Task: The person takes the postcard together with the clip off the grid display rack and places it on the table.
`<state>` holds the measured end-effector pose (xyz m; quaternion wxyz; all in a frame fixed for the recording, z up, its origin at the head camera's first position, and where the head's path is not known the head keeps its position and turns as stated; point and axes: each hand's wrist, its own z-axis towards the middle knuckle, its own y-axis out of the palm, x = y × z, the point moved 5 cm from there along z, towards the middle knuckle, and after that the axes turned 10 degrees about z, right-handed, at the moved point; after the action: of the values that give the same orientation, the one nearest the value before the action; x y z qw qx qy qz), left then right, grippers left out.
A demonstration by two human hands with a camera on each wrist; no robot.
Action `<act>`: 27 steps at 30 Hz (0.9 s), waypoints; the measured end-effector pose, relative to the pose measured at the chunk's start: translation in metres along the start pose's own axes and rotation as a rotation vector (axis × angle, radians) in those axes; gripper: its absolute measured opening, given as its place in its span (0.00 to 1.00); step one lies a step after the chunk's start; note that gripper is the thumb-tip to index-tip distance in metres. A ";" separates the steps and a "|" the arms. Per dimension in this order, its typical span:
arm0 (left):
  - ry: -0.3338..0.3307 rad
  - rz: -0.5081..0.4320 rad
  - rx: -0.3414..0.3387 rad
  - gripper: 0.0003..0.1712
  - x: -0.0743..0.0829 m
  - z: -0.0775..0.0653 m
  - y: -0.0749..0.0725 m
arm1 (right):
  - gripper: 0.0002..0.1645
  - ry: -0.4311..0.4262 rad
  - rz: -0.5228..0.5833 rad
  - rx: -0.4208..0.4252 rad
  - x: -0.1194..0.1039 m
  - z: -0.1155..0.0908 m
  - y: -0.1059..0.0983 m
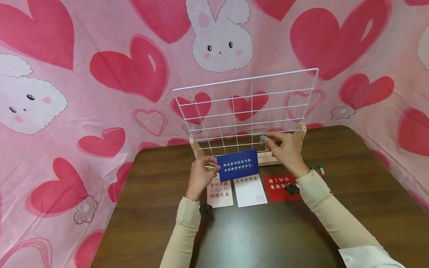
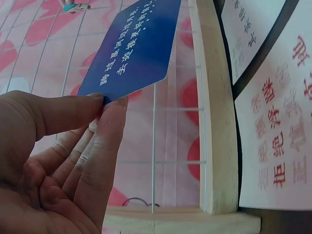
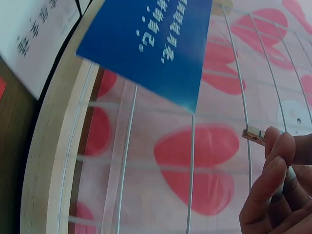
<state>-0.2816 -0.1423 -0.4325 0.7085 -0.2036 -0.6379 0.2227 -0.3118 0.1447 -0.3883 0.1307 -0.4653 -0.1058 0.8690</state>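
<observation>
A blue card [image 1: 237, 165] with white writing is pinched at its left edge between the thumb and fingers of my left hand [image 1: 202, 175]. It is held in front of the lower part of a white wire grid [image 1: 246, 108] on a wooden base [image 1: 268, 159]. My right hand [image 1: 285, 150] pinches a small wooden clothespin [image 3: 253, 134] with a blue decoration, close to the grid and right of the card. In the left wrist view, the card's corner [image 2: 109, 95] sits between thumb and forefinger.
Two white cards [image 1: 251, 191] [image 1: 220, 193] and a red card [image 1: 281, 190] lie on the brown table [image 1: 161, 193] before the stand. Clothespins with green tops [image 1: 321, 168] lie at the right. A pink curtain [image 1: 114, 22] hangs behind.
</observation>
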 end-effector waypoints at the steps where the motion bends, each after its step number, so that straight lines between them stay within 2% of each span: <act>1: 0.001 -0.003 -0.007 0.10 0.000 0.000 0.001 | 0.12 0.005 0.005 0.009 0.001 -0.001 -0.004; 6: 0.026 0.013 -0.041 0.10 0.003 -0.001 0.008 | 0.13 0.040 -0.003 0.037 0.005 -0.008 -0.022; 13: 0.042 -0.011 -0.141 0.10 0.005 -0.004 0.024 | 0.13 0.065 -0.036 0.073 0.009 -0.018 -0.047; 18: 0.012 -0.038 -0.173 0.17 0.008 -0.008 0.032 | 0.12 0.084 -0.082 0.106 0.017 -0.023 -0.060; 23: 0.016 -0.020 -0.193 0.27 0.010 -0.010 0.037 | 0.11 0.081 -0.128 0.136 0.022 -0.027 -0.071; 27: 0.011 -0.022 -0.210 0.28 0.010 -0.010 0.041 | 0.12 0.087 -0.141 0.150 0.025 -0.032 -0.080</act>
<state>-0.2728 -0.1031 -0.4493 0.6894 -0.2708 -0.6559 0.1457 -0.2884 0.2304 -0.4008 0.2303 -0.4829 -0.0673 0.8422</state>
